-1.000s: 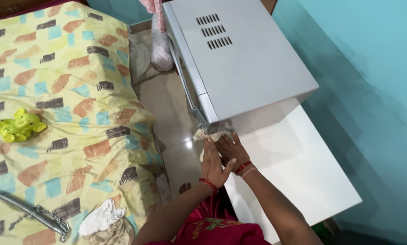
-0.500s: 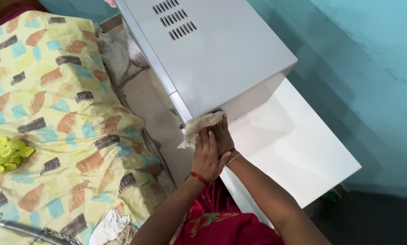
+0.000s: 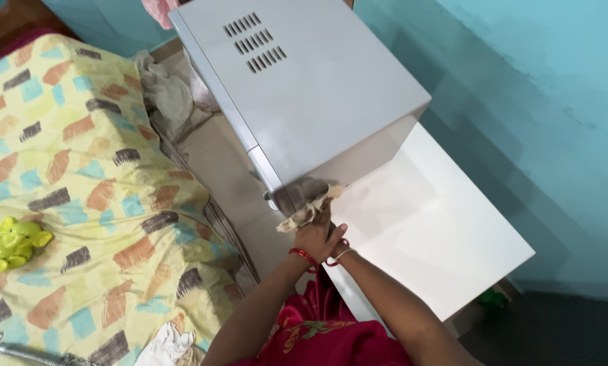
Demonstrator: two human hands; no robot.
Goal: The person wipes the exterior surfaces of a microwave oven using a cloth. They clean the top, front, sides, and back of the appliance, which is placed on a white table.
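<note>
Beige crumpled cloth rag sits pressed against the near lower corner of the silver-grey box-shaped microwave oven, right where its front face meets the side panel. I see the left hand on top, fingers laid together and flat over the rag, pushing it onto the metal; a red bangle rings that wrist. Right hand is tucked mostly under the left one, so I cannot tell whether its fingers are spread or closed on the rag; only its edge and a thin bangle show. Oven stands on a glossy white rectangular table, overhanging the table's left end, vent slots on top facing the camera. Turquoise painted wall runs just beside the table. Left of the oven, across a strip of tiled floor, lies a bed under a yellow sheet with brown, blue and black brush-stroke patches. On the sheet: a lime-green elephant-shaped toy near the left edge, a chrome spring bar at the bottom corner, and a white crumpled cloth near it.
</note>
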